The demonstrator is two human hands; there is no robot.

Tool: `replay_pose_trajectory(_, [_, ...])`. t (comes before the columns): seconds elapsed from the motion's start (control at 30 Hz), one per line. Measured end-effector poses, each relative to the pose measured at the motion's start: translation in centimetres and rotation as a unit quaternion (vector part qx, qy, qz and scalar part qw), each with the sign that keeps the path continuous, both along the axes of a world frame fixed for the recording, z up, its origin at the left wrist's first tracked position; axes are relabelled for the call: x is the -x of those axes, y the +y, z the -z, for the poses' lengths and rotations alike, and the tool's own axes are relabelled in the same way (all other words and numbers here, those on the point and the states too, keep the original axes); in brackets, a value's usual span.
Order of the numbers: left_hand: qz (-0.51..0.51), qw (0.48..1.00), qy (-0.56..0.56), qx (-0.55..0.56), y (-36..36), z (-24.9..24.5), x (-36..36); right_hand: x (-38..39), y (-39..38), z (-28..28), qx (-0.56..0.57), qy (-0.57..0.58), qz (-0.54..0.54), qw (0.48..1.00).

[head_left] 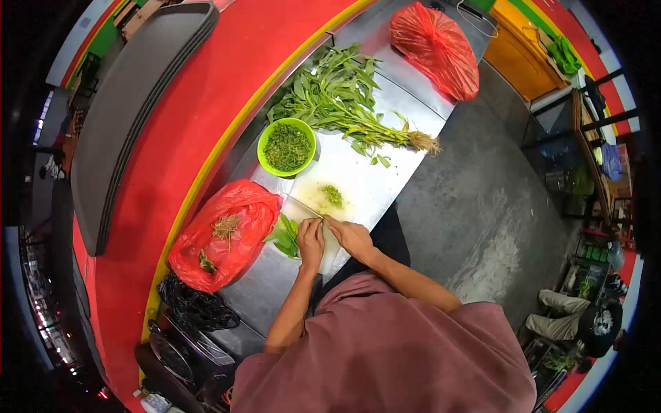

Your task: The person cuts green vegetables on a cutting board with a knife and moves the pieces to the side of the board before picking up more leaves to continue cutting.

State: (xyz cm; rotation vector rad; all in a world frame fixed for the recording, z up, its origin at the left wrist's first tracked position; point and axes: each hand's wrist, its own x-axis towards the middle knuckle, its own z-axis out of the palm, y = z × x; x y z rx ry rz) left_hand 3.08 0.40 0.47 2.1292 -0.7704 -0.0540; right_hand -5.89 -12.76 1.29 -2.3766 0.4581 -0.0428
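My right hand (pixel 351 237) is closed round the handle end of a knife (pixel 303 204), whose thin blade points up and left across the white cutting board (pixel 313 182). Close beside it, my left hand (pixel 310 239) has its fingers curled down on green leaves (pixel 284 235) at the blade's near side. Part of those leaves is hidden under the fingers. Just beyond the blade lies a small heap of chopped greens (pixel 331 195). A lime-green bowl (pixel 261 153) filled with finely chopped greens stands past the board's far left side.
A big bunch of leafy stems with roots (pixel 344 103) lies on the metal table (pixel 403 168). An open red plastic bag (pixel 186 241) holding root scraps sits at left, with a black bag (pixel 196 306) below. A tied red bag (pixel 437 51) rests at the far end.
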Motion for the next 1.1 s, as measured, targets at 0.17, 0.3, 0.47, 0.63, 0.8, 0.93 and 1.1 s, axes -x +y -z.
replay_pose_trajectory(0.17, [-0.004, 1.000, 0.012, 0.010, 0.0, 0.0, -0.2, -1.3, 0.3, -1.4, -0.015, 0.017, 0.009, 1.000])
replay_pose_trajectory(0.3, [-0.014, 1.000, 0.010, 0.000, -0.1, 0.6, 0.1, 1.1, -0.1, -1.2, -0.014, 0.029, 0.001, 0.999])
replay_pose_trajectory(0.47, [-0.006, 1.000, -0.006, -0.017, 0.3, 0.3, 0.7, 0.5, -0.2, 0.0, -0.003, 0.019, -0.002, 1.000])
replay_pose_trajectory(0.63, [-0.008, 1.000, -0.003, -0.024, -0.1, 0.0, 0.7, -0.1, -0.8, -0.3, 0.020, 0.048, -0.010, 0.999])
replay_pose_trajectory(0.8, [-0.016, 1.000, -0.018, -0.020, -0.4, -0.1, 0.8, 0.5, -3.1, -1.2, -0.010, 0.046, 0.021, 0.999])
replay_pose_trajectory(0.93, [-0.026, 0.999, 0.013, -0.026, -0.2, -0.1, 0.8, 0.3, -3.4, -2.6, -0.059, 0.078, -0.011, 0.995])
replay_pose_trajectory(1.1, [-0.023, 1.000, 0.012, 0.002, -0.8, -0.5, 0.3, 1.6, -2.8, -3.1, -0.169, 0.016, -0.013, 0.985])
